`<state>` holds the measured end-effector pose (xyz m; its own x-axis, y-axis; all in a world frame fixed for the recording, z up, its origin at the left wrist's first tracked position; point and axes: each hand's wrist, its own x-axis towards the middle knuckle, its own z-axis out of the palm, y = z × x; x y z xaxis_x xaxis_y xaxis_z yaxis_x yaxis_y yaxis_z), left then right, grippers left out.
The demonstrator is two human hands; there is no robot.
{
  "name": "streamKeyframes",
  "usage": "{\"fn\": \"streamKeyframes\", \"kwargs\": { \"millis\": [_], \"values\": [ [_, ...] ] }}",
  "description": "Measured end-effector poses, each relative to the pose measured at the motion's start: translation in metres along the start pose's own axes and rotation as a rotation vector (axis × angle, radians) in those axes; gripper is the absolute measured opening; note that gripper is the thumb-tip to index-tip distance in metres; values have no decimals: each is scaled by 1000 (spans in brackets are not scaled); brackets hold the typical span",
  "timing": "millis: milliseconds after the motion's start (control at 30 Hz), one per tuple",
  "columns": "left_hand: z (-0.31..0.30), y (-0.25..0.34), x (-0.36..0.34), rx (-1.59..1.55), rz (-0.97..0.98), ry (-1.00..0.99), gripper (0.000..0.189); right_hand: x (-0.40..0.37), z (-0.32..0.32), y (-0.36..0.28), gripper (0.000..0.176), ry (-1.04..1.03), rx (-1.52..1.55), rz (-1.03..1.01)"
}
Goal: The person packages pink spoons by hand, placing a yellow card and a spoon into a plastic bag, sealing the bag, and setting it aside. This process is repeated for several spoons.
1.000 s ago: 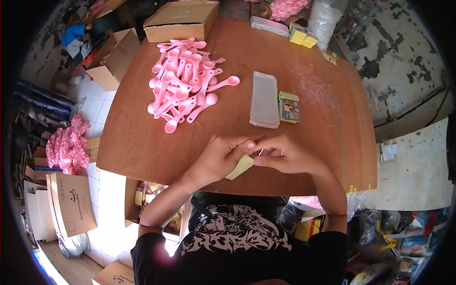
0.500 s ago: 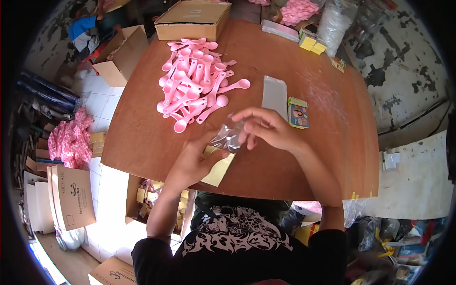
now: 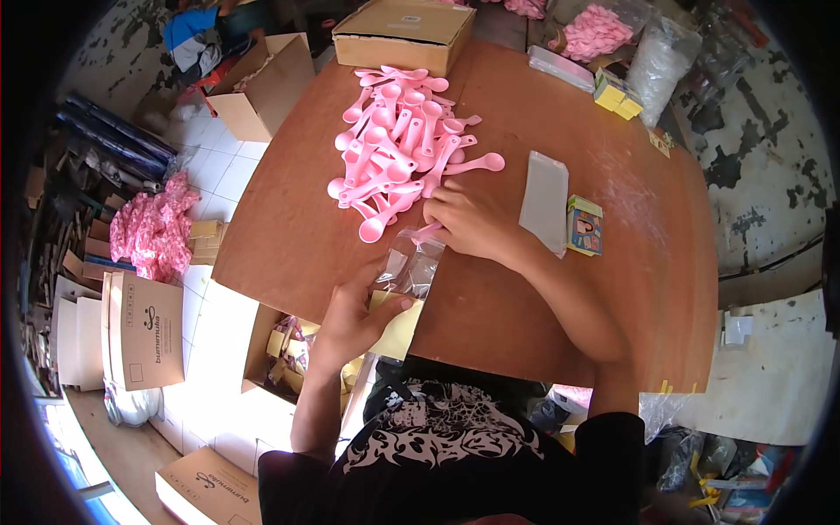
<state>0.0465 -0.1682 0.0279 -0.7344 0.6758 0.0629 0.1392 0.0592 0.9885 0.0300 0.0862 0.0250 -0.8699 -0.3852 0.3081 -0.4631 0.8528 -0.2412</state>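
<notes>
My left hand (image 3: 354,313) holds a small clear plastic bag (image 3: 411,262) together with a yellow card (image 3: 398,328) near the table's front edge. My right hand (image 3: 464,219) grips a pink plastic spoon (image 3: 429,231) at the near edge of the pile of pink spoons (image 3: 402,144); the spoon's handle points at the mouth of the bag. A stack of clear bags (image 3: 544,201) lies flat just right of my right hand, and a small colourful printed box (image 3: 584,226) sits beside it.
A flat cardboard box (image 3: 404,33) stands at the far edge of the round wooden table (image 3: 289,227). Yellow packs (image 3: 617,96) and bagged pink items (image 3: 595,31) are at the far right. Open cartons (image 3: 262,83) and folded boxes (image 3: 144,328) crowd the floor on the left.
My right hand let go of the bag and reached forward to the spoon pile, taking hold of a spoon. My left hand kept the bag and card. The view shifted right.
</notes>
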Motion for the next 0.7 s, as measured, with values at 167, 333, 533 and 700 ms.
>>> {"fn": "streamKeyframes", "kwargs": {
  "millis": [167, 333, 533, 700],
  "values": [
    [17, 11, 11, -107, -59, -35, 53, -23, -31, -9, 18, -233, -78, 96],
    [31, 15, 23, -5, 1, -71, 62, -54, -86, -20, 39, 646, 746, 412],
    [54, 12, 33, -41, 129, -158, 65, -72, -114, -42, 36, 769, 934, 483],
    [58, 38, 32, -31, 168, -179, 59, -76, -104, -36, 36, 621, 936, 524]
  ]
}}
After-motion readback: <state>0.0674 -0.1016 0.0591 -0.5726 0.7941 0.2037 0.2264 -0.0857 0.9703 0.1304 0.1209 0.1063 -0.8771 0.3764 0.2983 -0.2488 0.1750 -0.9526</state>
